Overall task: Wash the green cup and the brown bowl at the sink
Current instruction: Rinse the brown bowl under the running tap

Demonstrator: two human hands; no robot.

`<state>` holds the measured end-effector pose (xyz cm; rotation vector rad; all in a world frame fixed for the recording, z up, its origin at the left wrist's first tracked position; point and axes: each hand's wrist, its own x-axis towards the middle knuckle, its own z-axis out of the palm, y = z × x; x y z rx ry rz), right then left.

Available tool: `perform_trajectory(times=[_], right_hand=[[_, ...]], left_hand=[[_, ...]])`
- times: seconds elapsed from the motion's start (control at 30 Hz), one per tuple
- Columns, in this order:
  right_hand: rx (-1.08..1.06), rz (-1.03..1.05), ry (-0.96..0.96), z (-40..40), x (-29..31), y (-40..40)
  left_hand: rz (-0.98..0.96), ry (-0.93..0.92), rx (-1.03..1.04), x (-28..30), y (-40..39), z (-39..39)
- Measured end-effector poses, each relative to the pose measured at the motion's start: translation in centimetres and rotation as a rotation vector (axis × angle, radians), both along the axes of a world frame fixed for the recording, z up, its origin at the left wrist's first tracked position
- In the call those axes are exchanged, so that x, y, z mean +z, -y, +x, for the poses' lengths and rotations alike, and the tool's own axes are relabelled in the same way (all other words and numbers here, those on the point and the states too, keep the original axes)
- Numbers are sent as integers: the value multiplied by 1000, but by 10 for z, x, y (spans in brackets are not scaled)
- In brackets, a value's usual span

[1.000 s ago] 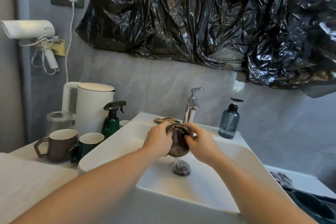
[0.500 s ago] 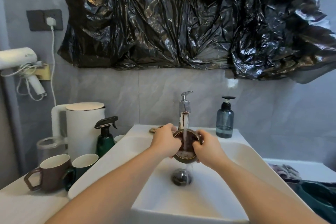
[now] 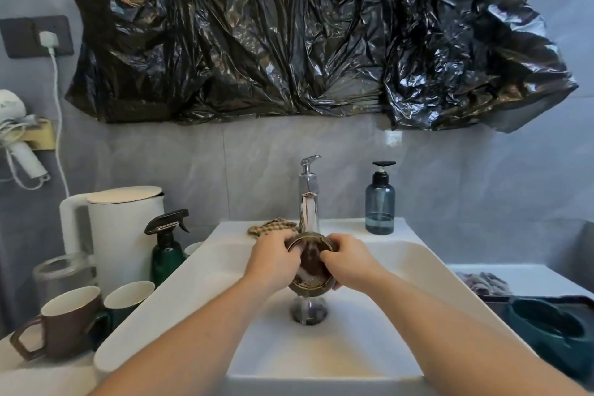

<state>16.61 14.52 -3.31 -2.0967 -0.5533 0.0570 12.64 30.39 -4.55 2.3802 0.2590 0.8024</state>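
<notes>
Right hand [image 3: 348, 262] fingers now inside brown bowl [image 3: 310, 267], left hand [image 3: 273, 259] gripping rim under faucet [image 3: 309, 202]. Green cup [image 3: 128, 299], brown mug [image 3: 62, 320] on tabletop [image 3: 38, 376] left; soap bottle [image 3: 380, 202] behind.

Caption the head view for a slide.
Both hands, left hand and right hand, hold the brown bowl under the running faucet.

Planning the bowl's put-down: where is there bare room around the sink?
Free: the sink's back ledge between chrome faucet and blue soap bottle; the white counter strip right of the basin. Crowded: left counter, with brown mug, green cup, green spray bottle, white kettle. Both hands hold the brown bowl over the drain.
</notes>
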Motion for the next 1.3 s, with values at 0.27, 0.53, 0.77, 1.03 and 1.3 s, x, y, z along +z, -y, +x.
perform_trajectory(times=[0.27,0.53,0.77,1.03,1.3], right_hand=[[-96,138,-98,6,0,3],[-108,302,-244,9,0,-1],[-1,93,-271,5,0,1],[7,305,-429,2,4,2],[32,241,-517,0,2,4]], left_hand=[[-229,-183,-77,0,7,-8],[-419,-82,-235,4,21,-10],[-377,-95,-163,4,15,-10],[-459,-42,-89,12,14,-9],[-432,-62,-44,8,12,-9]])
